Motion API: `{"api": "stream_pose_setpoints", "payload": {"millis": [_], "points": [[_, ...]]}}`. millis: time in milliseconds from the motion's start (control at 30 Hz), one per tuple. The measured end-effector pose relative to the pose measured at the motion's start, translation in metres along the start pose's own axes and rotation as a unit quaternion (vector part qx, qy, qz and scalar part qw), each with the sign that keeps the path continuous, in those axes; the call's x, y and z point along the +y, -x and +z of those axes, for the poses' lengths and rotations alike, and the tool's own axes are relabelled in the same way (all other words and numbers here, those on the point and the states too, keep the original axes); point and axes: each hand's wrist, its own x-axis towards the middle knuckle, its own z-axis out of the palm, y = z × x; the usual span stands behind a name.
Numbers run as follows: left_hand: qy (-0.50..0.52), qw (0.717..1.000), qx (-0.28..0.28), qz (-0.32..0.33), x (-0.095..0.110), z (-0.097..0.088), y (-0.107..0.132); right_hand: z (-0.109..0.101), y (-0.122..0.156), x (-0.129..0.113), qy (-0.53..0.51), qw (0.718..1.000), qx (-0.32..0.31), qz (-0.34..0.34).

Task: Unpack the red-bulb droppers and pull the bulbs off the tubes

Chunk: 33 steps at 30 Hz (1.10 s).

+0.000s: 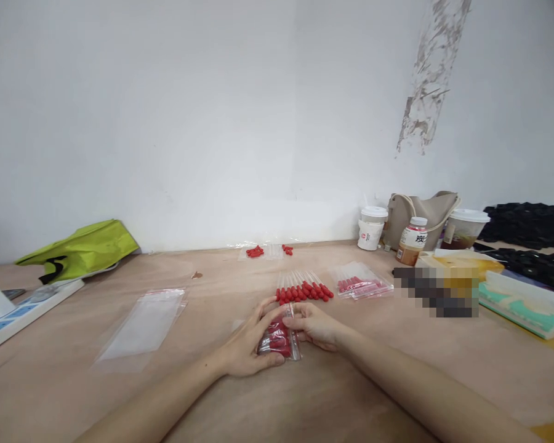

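Observation:
Both my hands meet at the middle of the wooden table [305, 394] on a small clear plastic bag of red-capped droppers [277, 340]. My left hand [247, 344] cups the bag from the left, fingers curled round it. Pinching the bag's top edge from the right is my right hand [314, 326]. Just beyond the hands lies a row of loose glass droppers with red bulbs [303, 288]. To their right rests a stack of filled bags [361, 284]. Empty clear bags [144, 326] lie to the left.
Loose red bulbs [255, 251] lie near the white wall. A green bag [80, 249] and a white box [23, 311] are at the left. At the right stand two cups [372, 226], a bottle [410, 241], a beige handbag [422, 215], black trays [530, 224] and boxes.

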Motion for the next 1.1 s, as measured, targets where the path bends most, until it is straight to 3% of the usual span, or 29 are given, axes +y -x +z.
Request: {"api": "stream_pose_setpoints", "payload": {"millis": [67, 167, 267, 533, 767, 1100], "points": [[0.001, 1.0, -0.004, -0.004, -0.001, -0.001, -0.001, -0.006, 0.009, -0.003, 0.012, 0.999, -0.004, 0.036], [-0.002, 1.0, -0.009, -0.006, -0.005, 0.0, -0.001, -0.009, 0.018, -0.005, 0.03, 0.996, 0.057, 0.065], [-0.002, 1.0, -0.008, -0.008, -0.007, 0.002, -0.001, -0.006, 0.019, -0.004, 0.04, 0.99, 0.117, 0.065], [-0.005, 1.0, -0.004, -0.014, 0.002, -0.008, -0.013, 0.001, 0.01, 0.006, 0.047, 0.982, 0.174, 0.051], [-0.11, 0.99, 0.001, 0.093, 0.001, -0.01, -0.035, 0.003, 0.008, 0.01, 0.053, 0.987, 0.154, 0.016], [-0.141, 0.97, 0.069, 0.188, -0.01, -0.001, -0.032, 0.003, 0.009, 0.012, 0.048, 0.986, 0.16, 0.011]]}}
